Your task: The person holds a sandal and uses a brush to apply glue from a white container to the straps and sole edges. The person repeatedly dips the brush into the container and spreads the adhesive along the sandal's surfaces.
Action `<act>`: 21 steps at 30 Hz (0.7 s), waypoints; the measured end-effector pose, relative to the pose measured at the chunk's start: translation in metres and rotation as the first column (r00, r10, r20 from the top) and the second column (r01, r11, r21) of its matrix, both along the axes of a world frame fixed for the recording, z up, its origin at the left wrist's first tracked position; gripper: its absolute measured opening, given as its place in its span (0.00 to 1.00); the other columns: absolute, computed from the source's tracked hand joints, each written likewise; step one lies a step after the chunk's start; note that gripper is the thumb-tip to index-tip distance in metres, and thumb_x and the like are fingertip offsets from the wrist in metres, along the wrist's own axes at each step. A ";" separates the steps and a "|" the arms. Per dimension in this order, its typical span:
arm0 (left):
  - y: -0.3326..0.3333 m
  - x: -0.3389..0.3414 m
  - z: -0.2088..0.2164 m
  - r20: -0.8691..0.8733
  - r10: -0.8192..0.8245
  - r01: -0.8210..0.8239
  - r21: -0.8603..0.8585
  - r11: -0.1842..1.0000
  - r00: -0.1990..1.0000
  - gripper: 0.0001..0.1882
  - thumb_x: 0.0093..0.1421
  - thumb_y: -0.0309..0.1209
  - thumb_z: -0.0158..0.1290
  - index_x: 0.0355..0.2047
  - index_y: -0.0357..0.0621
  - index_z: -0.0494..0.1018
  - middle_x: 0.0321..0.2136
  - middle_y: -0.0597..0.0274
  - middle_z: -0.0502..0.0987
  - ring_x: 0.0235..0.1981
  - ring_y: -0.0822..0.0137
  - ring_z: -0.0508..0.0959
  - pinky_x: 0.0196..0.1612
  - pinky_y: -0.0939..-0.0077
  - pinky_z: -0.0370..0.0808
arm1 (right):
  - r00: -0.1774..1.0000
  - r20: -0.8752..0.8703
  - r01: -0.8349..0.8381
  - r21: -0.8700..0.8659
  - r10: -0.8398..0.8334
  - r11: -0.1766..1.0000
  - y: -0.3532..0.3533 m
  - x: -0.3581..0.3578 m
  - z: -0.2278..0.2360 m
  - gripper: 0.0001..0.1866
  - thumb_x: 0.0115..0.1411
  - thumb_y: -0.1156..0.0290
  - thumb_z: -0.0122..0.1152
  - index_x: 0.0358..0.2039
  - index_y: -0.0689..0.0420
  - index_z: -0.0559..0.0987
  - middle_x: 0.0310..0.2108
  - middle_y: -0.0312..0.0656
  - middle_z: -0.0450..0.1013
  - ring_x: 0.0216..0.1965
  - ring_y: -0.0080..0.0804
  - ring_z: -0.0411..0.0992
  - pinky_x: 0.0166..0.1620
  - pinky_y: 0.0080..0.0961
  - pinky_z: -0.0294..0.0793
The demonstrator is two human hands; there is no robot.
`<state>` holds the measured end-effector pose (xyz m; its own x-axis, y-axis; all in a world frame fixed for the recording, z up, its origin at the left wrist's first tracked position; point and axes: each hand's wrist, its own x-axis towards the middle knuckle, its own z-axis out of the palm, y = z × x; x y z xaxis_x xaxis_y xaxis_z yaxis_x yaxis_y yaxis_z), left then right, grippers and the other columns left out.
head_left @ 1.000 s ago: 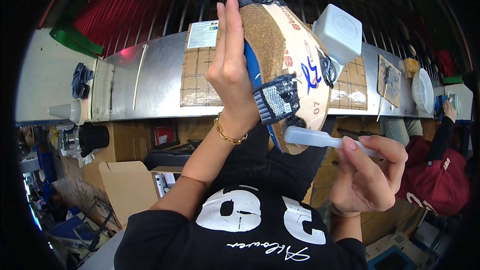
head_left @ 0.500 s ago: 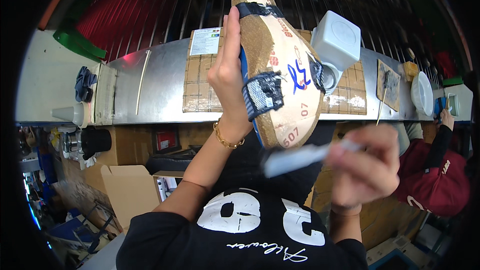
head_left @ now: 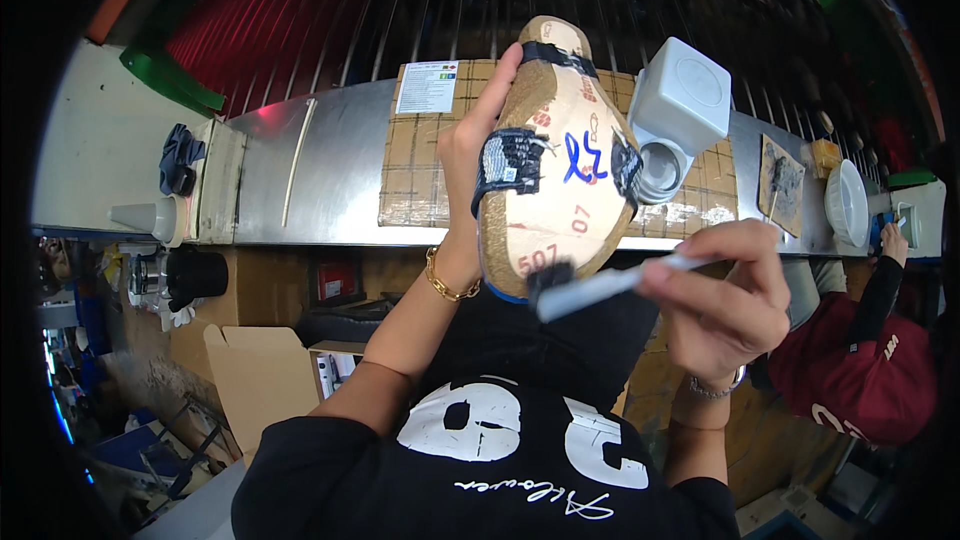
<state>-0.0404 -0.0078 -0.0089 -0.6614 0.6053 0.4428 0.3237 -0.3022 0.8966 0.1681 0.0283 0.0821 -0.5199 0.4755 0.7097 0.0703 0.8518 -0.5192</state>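
My left hand [head_left: 472, 155] holds up a shoe upper on its last, with the cork-edged footbed underside [head_left: 565, 202] facing me. Dark strap ends [head_left: 510, 162] are folded over onto the pale insole, which carries blue handwriting. In my right hand [head_left: 725, 300], fingers and thumb pinch the light handle of a brush [head_left: 600, 290]. Its dark bristles touch the sole's near end. Just behind the sole stands a white square-bodied container [head_left: 685, 90] with a round open cup [head_left: 660, 168] at its base.
A flattened cardboard sheet [head_left: 420, 180] covers part of the metal bench. To the right are a stained board [head_left: 780, 180] with a thin stick and a white bowl [head_left: 847, 202]. At far right a co-worker in a dark red top [head_left: 860, 360] works. A thin strip [head_left: 298, 162] lies at left.
The sole has come lower and turned more upright. My right hand has moved slightly up, and the brush has gone from just below the sole's edge to touching its near end.
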 end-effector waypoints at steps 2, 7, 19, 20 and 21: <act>-0.002 0.002 -0.004 0.108 -0.060 0.063 -0.025 0.998 0.992 0.37 0.53 0.26 0.64 0.65 0.45 0.68 0.41 0.52 0.85 0.33 0.74 0.84 0.37 0.77 0.79 | 0.992 0.050 -0.119 -0.022 0.120 0.993 -0.001 0.011 0.006 0.19 0.34 0.77 0.75 0.31 0.44 0.90 0.29 0.32 0.75 0.28 0.25 0.69 0.35 0.22 0.63; -0.003 -0.002 -0.002 0.127 -0.154 0.160 -0.037 0.986 0.980 0.36 0.55 0.25 0.63 0.65 0.46 0.68 0.50 0.52 0.82 0.41 0.72 0.84 0.44 0.78 0.80 | 0.994 0.041 -0.092 -0.137 0.098 0.986 0.007 0.009 -0.002 0.16 0.37 0.77 0.76 0.31 0.46 0.90 0.30 0.32 0.75 0.29 0.23 0.69 0.34 0.21 0.62; -0.005 0.004 0.001 0.494 -0.342 0.378 0.029 0.925 0.799 0.33 0.59 0.27 0.62 0.65 0.43 0.67 0.62 0.55 0.72 0.61 0.64 0.73 0.64 0.72 0.69 | 1.000 -0.015 0.003 -0.246 -0.007 0.969 0.014 0.010 -0.001 0.16 0.34 0.75 0.78 0.28 0.45 0.90 0.28 0.32 0.76 0.28 0.22 0.69 0.36 0.22 0.62; -0.007 0.007 0.008 0.484 -0.339 0.374 0.026 0.927 0.807 0.33 0.59 0.27 0.61 0.65 0.43 0.67 0.62 0.54 0.72 0.62 0.64 0.72 0.65 0.71 0.68 | 0.999 -0.013 -0.046 -0.311 0.045 0.949 0.015 0.013 -0.006 0.16 0.33 0.76 0.78 0.27 0.47 0.90 0.27 0.34 0.76 0.28 0.22 0.69 0.36 0.21 0.62; -0.008 0.006 0.008 0.478 -0.326 0.371 0.000 0.928 0.816 0.33 0.59 0.27 0.62 0.65 0.44 0.67 0.61 0.54 0.73 0.61 0.65 0.73 0.63 0.72 0.70 | 0.995 -0.006 -0.092 -0.294 0.095 0.951 0.017 0.019 -0.004 0.16 0.34 0.77 0.77 0.28 0.48 0.90 0.28 0.34 0.76 0.29 0.23 0.69 0.35 0.20 0.64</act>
<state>-0.0342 -0.0153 -0.0010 -0.5111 0.8564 0.0732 -0.2459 -0.2273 0.9423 0.1866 0.0449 0.0779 -0.5770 0.6110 0.5420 0.0027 0.6650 -0.7469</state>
